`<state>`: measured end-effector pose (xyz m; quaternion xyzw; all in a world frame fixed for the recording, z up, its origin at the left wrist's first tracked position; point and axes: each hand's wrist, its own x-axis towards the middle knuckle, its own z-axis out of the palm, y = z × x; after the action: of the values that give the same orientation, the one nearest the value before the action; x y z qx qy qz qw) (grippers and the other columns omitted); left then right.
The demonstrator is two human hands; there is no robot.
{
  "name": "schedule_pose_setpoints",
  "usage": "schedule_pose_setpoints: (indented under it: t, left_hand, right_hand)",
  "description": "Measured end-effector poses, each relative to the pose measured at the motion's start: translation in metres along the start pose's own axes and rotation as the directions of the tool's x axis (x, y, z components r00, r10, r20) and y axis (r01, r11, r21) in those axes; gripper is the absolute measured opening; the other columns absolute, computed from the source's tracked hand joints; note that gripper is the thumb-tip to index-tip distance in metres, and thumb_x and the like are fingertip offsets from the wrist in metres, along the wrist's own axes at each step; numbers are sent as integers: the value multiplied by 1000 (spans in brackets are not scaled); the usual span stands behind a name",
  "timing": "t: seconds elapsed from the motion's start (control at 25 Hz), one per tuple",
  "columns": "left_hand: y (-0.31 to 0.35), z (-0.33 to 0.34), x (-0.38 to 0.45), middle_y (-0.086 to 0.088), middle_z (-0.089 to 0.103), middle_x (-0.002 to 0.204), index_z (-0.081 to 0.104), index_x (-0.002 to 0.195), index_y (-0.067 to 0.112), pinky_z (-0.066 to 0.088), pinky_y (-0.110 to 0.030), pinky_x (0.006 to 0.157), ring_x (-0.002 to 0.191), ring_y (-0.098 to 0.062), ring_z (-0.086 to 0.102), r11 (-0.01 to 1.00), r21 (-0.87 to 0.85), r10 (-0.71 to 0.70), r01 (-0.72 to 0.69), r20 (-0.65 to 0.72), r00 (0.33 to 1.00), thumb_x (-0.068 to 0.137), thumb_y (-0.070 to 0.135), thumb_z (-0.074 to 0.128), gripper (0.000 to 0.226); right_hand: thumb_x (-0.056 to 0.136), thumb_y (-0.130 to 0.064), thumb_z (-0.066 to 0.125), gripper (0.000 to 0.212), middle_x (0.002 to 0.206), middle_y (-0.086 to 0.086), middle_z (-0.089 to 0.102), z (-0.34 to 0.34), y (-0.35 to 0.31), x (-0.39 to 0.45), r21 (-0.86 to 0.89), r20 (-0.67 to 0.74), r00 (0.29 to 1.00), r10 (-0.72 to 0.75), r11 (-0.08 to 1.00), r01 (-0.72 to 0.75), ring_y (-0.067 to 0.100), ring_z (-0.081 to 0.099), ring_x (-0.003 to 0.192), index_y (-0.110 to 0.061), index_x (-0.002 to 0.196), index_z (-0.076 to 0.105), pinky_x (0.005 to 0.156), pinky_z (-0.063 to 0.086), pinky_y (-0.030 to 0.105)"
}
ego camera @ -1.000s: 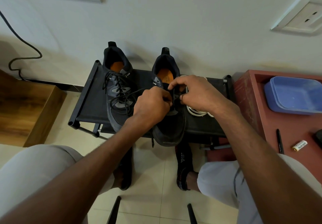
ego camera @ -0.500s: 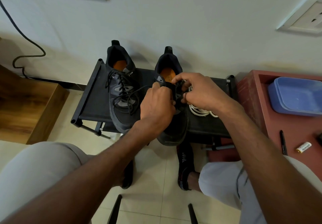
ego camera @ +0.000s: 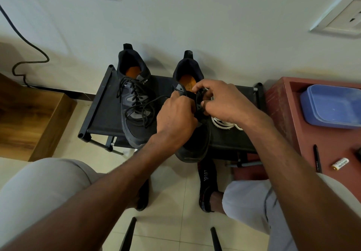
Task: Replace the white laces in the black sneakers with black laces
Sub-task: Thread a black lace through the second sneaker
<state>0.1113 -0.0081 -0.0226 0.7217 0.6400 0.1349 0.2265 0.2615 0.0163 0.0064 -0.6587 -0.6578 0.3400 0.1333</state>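
— At centre frame, what are the hands doing over the right sneaker [ego camera: 192, 133]?

— Both are curled at its tongue and top eyelets. The left hand [ego camera: 175, 116] seems to pinch the tongue or lace end, though its fingertips are hidden. The right hand [ego camera: 222, 102] is closed round the black lace [ego camera: 198, 102] near the collar, probably to feed or tighten it.

— Why is the shoe on the rack [ego camera: 101, 102]?

— It sits toe toward the person, so the eyelets face up within easy reach of both hands.

— And the other one?

— The left sneaker [ego camera: 134, 104], centre-left, already carries black laces, lying loose and untied. It looks finished but for tying.

— Where did the white laces [ego camera: 222, 123] go?

— Bundled on the rack just right of the right sneaker, partly under the right wrist, out of the way.

— How far along, then?

— By my reckoning, near the end: only the last threading on the right sneaker remains.
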Motion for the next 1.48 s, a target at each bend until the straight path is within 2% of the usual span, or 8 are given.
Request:
schedule_pose_setpoints:
  t: [0.16,0.32,0.56,0.76,0.84,1.0,1.24,1.48]
  left_hand:
    - [4,-6,1,-2,51,110,73,102,22,45,-34,66,93,-24,55,999,-31,-43,43,4,999,85,19,77,18]
    - [8,-7,-1,-8,50,121,65,120,20,49,-40,75,106,-29,54,992,127,-25,24,5,1000,89,28,74,33]
    - [4,-1,2,-14,45,124,66,112,12,54,-48,90,114,-32,49,994,109,28,-30,25,999,92,26,71,24]
    - [-2,-6,9,-12,44,120,67,109,16,55,-48,87,107,-31,52,990,110,82,-93,98,992,92,29,73,23]
    - [-4,-10,10,-11,45,119,68,110,17,53,-46,86,108,-31,52,983,155,83,-99,106,991,90,34,75,27]
    - [3,-5,4,-13,44,121,62,103,14,52,-47,88,110,-32,49,979,189,71,-78,46,996,92,28,70,20]
    - [-2,2,10,-8,42,112,67,98,14,52,-43,86,105,-28,48,996,-33,81,-79,76,994,95,20,64,7]
    - [-24,-26,25,-6,45,116,66,122,25,47,-43,90,110,-28,46,985,80,156,-150,-80,985,101,25,59,23]
  right_hand:
    - [92,-4,61,47,97,-11,69,-1,0,0,-2,6,1000,5,1000,-5,16,73,83,-41,122,66,82,62,44]
    - [90,-1,58,54,96,-4,71,-1,0,1,15,23,999,25,1000,-25,19,74,81,-46,119,65,75,63,49]
    - [85,5,57,62,100,-2,72,-3,0,1,30,49,998,30,999,-32,19,74,85,-45,122,65,79,64,47]
    - [87,5,63,65,99,-5,70,-8,0,0,18,66,998,18,1000,-20,14,72,86,-42,131,58,70,59,32]
    - [88,1,67,57,95,-4,71,-9,0,-1,8,34,999,29,1000,-29,13,70,82,-35,131,54,65,54,30]
    - [88,-4,66,32,97,5,74,-4,5,1,-135,-14,994,106,985,-107,23,70,91,-15,118,62,84,60,45]
    - [88,-17,81,7,87,-3,74,-5,-2,-3,-180,103,984,145,976,-125,15,70,87,-22,84,79,85,60,38]
    - [89,-18,78,7,86,1,73,7,-3,-3,-255,17,994,109,962,-101,22,71,84,-21,83,77,80,61,42]
